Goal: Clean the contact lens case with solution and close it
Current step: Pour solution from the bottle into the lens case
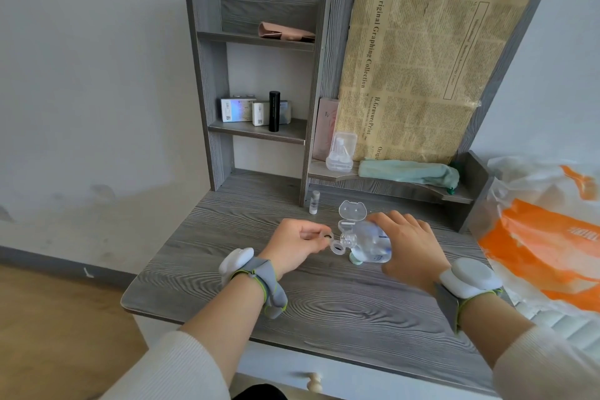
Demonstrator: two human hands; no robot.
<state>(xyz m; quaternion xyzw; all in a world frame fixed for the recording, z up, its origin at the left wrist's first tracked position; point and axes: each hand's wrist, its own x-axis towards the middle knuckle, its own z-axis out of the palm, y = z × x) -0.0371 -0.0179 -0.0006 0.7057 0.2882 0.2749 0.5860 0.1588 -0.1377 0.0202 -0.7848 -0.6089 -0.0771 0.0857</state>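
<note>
A clear contact lens case (348, 222) stands on the grey desk (292, 299) with its cat-shaped lid (353, 209) flipped up. My right hand (407, 245) grips a clear solution bottle (371, 245), tipped sideways with its mouth pointing left, close to the case. My left hand (293, 245) pinches a small clear ring-shaped piece (337, 249) just left of the bottle's mouth. A pale green cap (355, 259) lies on the desk under the bottle.
A small white vial (314, 202) stands behind the case. The shelf unit holds boxes, a black tube (274, 111), a clear plastic kit (341, 153) and a green cloth (409, 172). An orange-and-white plastic bag (545, 230) lies to the right of the desk.
</note>
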